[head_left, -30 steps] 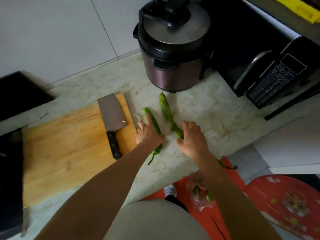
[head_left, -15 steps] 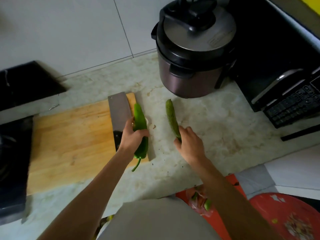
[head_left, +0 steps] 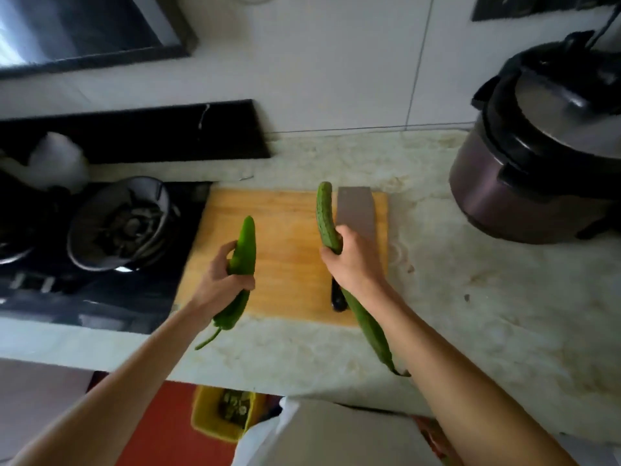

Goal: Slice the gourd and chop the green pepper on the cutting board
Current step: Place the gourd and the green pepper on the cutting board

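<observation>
Gripping one vegetable in each hand, I am holding both above the cutting board [head_left: 289,230]. My left hand [head_left: 220,280] is wrapping its fingers [head_left: 243,283] and thumb around the middle of the green pepper [head_left: 244,257], closing tight on it; the pepper's pointed tip is aiming toward the far edge of the board, and its stem is hanging past the near left corner, over the counter [head_left: 470,314]. My right hand [head_left: 353,264] is curling around the long gourd [head_left: 326,216], with the fingers hidden behind it and the thumb pressing along its side. The gourd's rounded end is reaching the far edge of the board, while its thin tail is running back under my forearm and past the near edge. A cleaver [head_left: 355,210] is lying flat along the right edge of the board, its dark handle showing just below my right hand. A pressure cooker [head_left: 537,163] is standing at the far right corner of the counter, well apart from the board. A stove [head_left: 100,280] with a pot [head_left: 121,223] is sitting just beside the board's left edge.
</observation>
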